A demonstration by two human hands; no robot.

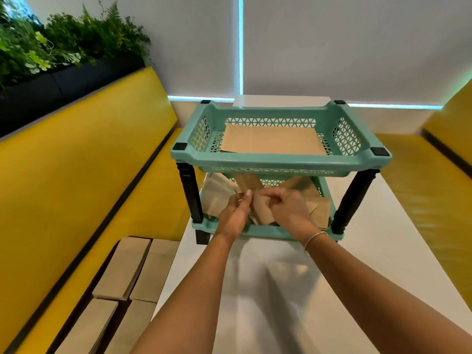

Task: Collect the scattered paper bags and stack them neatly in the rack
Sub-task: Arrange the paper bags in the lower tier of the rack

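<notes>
A teal two-tier rack (281, 163) with black corner posts stands on a white table (281, 290). Both of the person's hands reach into its lower tier. The left hand (236, 213) and the right hand (288, 208) meet near the middle of the tier's front opening, each pinching the same brown paper bag (260, 208). The left fingertips (247, 193) press on the bag's left edge, thumb side up, and the right fingers (267, 194) curl over its upper right part, so the bag runs between the two hands and down behind them toward the front lip of the tier. A thin bracelet (315, 237) sits on the right wrist.

More brown bags lie loose and overlapping in the lower tier: one pale bag (217, 192) leans to the left of the hands, and others (316, 208) are spread to the right, their corners pointing different ways. In the upper tier a flat stack of bags (272, 140) lies squared, a little left of centre.

On the yellow bench (76, 162) to the left of the table, four more flat bags (127, 274) lie in a two-by-two block, touching one another
</notes>
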